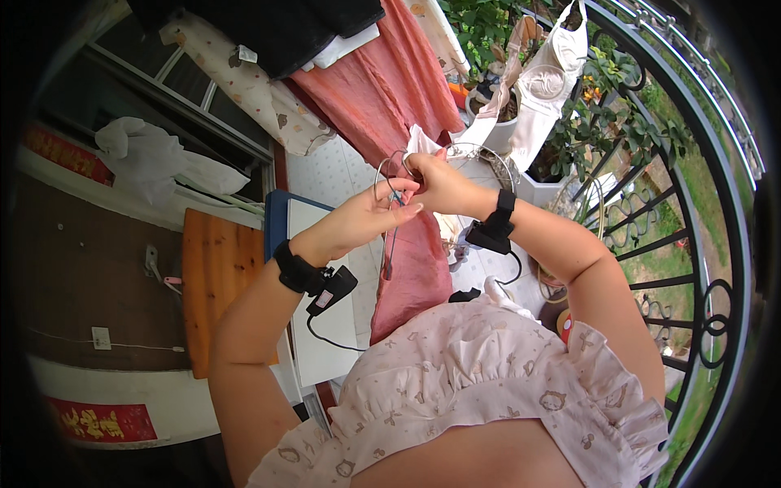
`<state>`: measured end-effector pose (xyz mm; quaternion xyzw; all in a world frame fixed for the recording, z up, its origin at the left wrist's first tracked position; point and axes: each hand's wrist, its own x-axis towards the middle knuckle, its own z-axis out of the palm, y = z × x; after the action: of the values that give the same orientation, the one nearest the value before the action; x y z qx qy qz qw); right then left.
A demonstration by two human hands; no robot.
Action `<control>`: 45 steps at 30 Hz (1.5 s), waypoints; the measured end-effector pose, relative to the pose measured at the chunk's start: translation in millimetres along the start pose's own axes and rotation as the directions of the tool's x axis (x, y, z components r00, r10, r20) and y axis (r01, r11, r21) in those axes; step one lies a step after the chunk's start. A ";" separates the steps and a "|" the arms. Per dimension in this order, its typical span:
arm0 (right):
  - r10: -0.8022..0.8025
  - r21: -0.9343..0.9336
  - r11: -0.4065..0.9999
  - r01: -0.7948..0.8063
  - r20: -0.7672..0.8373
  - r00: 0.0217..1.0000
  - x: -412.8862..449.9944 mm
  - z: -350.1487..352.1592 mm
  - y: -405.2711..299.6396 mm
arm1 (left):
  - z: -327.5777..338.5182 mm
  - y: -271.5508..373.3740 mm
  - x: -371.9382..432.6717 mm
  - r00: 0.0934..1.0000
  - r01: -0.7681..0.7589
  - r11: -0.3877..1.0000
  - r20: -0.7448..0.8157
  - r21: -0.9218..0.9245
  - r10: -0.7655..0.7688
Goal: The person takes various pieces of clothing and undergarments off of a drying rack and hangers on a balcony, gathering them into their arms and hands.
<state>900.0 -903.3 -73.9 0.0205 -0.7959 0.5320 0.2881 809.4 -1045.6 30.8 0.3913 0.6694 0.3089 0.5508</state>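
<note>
My left hand (360, 218) is raised at the centre, thumb apart from the fingers, with thin metal hanger wires (376, 174) running by its fingertips. Whether it grips them I cannot tell. My right hand (448, 184) meets it fingertip to fingertip, its fingers curled around the hanger wires near a white ring-like loop (405, 160). Below both hands hangs a pink cloth garment (412, 274), with a grey hanger arm (390, 262) at its left edge. Another round wire frame (509, 168) shows beyond my right hand. Each wrist wears a black strapped device with a cable.
Hung laundry lies ahead: a salmon cloth (378, 91), a dark garment (262, 30) and a white bra (543, 85). Potted plants (543, 189) stand by a curved metal railing (695, 244) on the right. A wooden board (219, 287) and a white-topped table (323, 317) are left.
</note>
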 end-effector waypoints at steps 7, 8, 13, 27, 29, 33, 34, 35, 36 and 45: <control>0.040 0.224 0.974 -0.038 -0.005 0.999 -0.6 30.3 20.4 | -7.1 0.3 4.7 0.969 0.031 0.995 -0.242 -0.097 -0.054; 0.131 0.300 0.942 -0.153 0.093 0.987 -2.2 27.1 20.5 | -9.0 0.0 3.2 0.936 0.007 0.984 -0.344 -0.179 -0.069; 0.013 0.036 0.999 -0.012 -0.025 1.000 -6.6 1.0 26.9 | -37.9 -19.7 -12.2 0.921 -0.186 0.906 -0.389 -0.381 0.026; 0.019 -0.032 0.999 -0.018 0.038 0.999 -18.0 -8.0 0.0 | -38.5 -37.2 1.3 0.905 -0.244 0.969 -0.347 0.048 0.245; -0.067 -0.007 0.998 0.067 -0.020 0.998 -13.9 8.6 -11.9 | -30.6 -38.8 10.9 0.906 -0.227 0.967 -0.339 0.116 0.253; -0.171 -0.221 0.960 0.171 0.019 0.985 -3.7 17.5 -29.3 | -24.2 -48.3 28.5 0.916 -0.261 0.959 -0.341 -0.111 0.210; -0.241 -0.243 0.942 0.231 -0.012 0.970 -0.4 22.1 -29.3 | -23.5 -47.8 25.8 0.915 -0.259 0.958 -0.348 -0.122 0.203; -0.129 -0.205 0.969 0.138 0.057 0.990 0.5 20.0 -31.4 | -23.1 -45.9 22.9 0.914 -0.257 0.957 -0.355 -0.134 0.196; -0.126 -0.200 0.970 0.136 0.062 0.990 3.0 21.0 -27.0 | -26.3 -47.5 22.0 0.920 -0.247 0.963 -0.339 -0.112 0.196; 0.106 -0.229 0.970 -0.080 0.105 0.989 -2.2 -60.6 13.1 | -46.7 -55.6 26.3 0.907 -0.232 0.972 -0.368 -0.035 0.203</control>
<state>923.8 -846.2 -69.7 -0.0186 -0.8664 0.4496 0.2165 751.2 -1050.0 -19.8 0.3780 0.6990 0.4608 0.3951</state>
